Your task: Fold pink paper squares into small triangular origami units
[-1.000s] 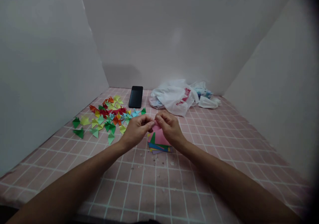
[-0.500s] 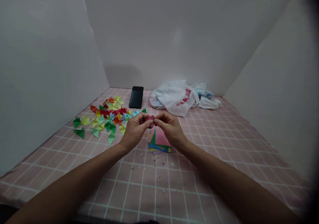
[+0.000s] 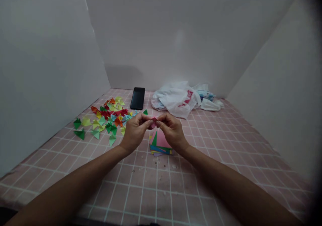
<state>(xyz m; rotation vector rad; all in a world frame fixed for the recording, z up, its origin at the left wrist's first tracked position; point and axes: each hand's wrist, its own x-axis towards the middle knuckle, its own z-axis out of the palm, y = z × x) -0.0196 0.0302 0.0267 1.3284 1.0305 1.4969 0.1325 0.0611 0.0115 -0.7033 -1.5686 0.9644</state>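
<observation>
Between my two hands is a small folded pink piece of paper (image 3: 153,122), held a little above the table. My left hand (image 3: 136,131) pinches its left side with thumb and fingers. On its right side, my right hand (image 3: 172,129) pinches it in the same way, fingertips close to the left ones. Much of the paper is hidden by the fingers. Just below the hands lies a stack of coloured paper sheets (image 3: 161,140), pink on top with green, blue, yellow and lilac edges showing; my right hand covers part of it.
Many small folded paper pieces (image 3: 110,127) in green, yellow, red, orange and blue lie at the left. Behind them rests a black phone (image 3: 138,98). White plastic bags (image 3: 176,98) sit against the back wall. Small clear bits (image 3: 174,166) dot the pink checked tablecloth (image 3: 141,192).
Both hands stay in nearly the same place, still pinching the pink paper. The paper has turned slightly, showing a bit more of its face. Everything else lies as before.
</observation>
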